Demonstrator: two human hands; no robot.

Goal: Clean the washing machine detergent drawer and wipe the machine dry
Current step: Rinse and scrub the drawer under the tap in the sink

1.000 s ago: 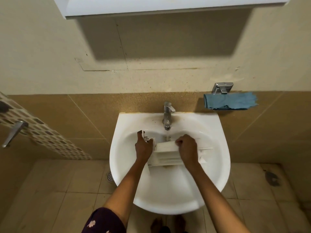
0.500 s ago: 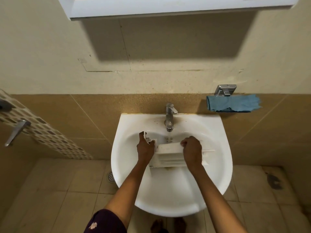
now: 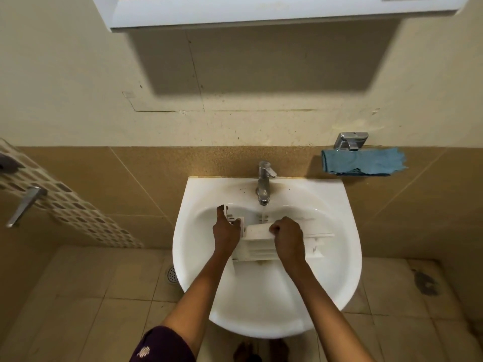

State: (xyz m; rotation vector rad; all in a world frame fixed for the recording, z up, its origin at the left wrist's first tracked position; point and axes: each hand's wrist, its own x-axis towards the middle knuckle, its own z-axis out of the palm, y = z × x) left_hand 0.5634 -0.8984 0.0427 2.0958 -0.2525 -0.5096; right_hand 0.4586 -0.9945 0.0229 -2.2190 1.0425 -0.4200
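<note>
Detergent drawer (image 3: 261, 242), no legible markings, gripped by both hands in sink (image 3: 264, 314).

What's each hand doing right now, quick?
Left hand: closed on the left end of the detergent drawer.
Right hand: fist closed on the drawer's top; whether it holds anything else cannot be told.

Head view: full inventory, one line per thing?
Detergent drawer: 1, white, in the basin under the tap.
Sink: 1, white, against the wall.
Tap: 1, chrome, at the sink's back edge, thin stream running.
Cloth: 1, blue, on the holder right of the sink.
Holder: 1, chrome, on the wall.
Cabinet: 1, white, above.
Floor drain: 1, metal, left of the sink.
Left hand: on the drawer's left end.
Right hand: fingers closed on the drawer's top.
</note>
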